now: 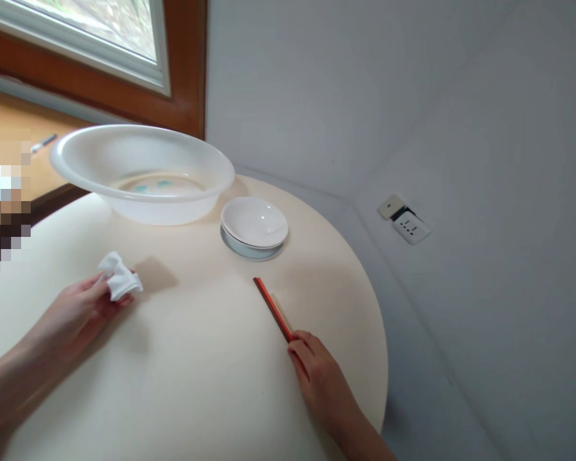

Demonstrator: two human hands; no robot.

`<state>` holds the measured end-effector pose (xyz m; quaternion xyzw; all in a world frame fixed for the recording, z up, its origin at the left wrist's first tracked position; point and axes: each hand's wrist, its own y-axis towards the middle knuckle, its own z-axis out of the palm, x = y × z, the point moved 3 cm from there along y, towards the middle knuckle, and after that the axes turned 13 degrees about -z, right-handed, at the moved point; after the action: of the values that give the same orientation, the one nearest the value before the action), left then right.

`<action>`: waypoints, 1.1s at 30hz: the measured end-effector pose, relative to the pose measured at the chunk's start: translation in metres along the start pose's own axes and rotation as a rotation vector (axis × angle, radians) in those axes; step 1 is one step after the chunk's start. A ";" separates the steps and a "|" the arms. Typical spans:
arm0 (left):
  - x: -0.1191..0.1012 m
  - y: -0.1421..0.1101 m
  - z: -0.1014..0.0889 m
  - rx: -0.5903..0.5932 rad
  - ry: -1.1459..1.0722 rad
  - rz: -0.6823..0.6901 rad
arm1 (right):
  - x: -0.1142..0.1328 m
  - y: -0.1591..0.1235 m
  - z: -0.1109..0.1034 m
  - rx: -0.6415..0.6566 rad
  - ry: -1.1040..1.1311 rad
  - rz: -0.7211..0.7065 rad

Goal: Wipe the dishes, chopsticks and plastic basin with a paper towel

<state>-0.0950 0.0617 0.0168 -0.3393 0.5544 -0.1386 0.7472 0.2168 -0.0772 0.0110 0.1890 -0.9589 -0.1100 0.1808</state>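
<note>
A crumpled white tissue (120,276) is pinched in the fingers of my left hand (93,301), which hovers over the left part of the pale round table (196,358). On the other side, the fingers of my right hand (319,371) are closed round the near end of red and dark-brown chopsticks (272,309). Their far tips point away toward a small stack of white dishes (254,223). Whether the chopsticks rest on the tabletop or sit slightly above it, I cannot tell.
Behind the dishes, to the left, stands a large translucent basin (163,208) with blue-green marks on its bottom. A wooden surface (52,115) under the window holds a thin pen-like object (44,143). Past the table's right edge, wall sockets (411,227) sit on the white wall.
</note>
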 end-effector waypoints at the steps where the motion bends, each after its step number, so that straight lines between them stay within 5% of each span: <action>1: -0.001 -0.001 0.001 0.004 0.011 0.008 | -0.008 -0.001 -0.002 -0.018 0.017 0.002; 5: -0.002 -0.005 0.003 0.010 0.020 0.028 | -0.049 0.005 -0.016 -0.029 0.082 0.040; 14: 0.003 0.011 -0.006 0.020 0.053 0.037 | -0.123 0.049 -0.037 0.191 0.012 0.017; 27: 0.005 0.005 0.000 0.012 0.033 -0.008 | -0.154 0.063 -0.030 0.106 -0.085 -0.023; 33: 0.016 0.002 0.008 0.215 0.123 0.027 | -0.156 0.060 -0.034 -0.128 -0.139 -0.134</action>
<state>-0.0823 0.0573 0.0049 -0.2405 0.5855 -0.2077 0.7458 0.3455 0.0354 0.0106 0.2325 -0.9453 -0.1958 0.1179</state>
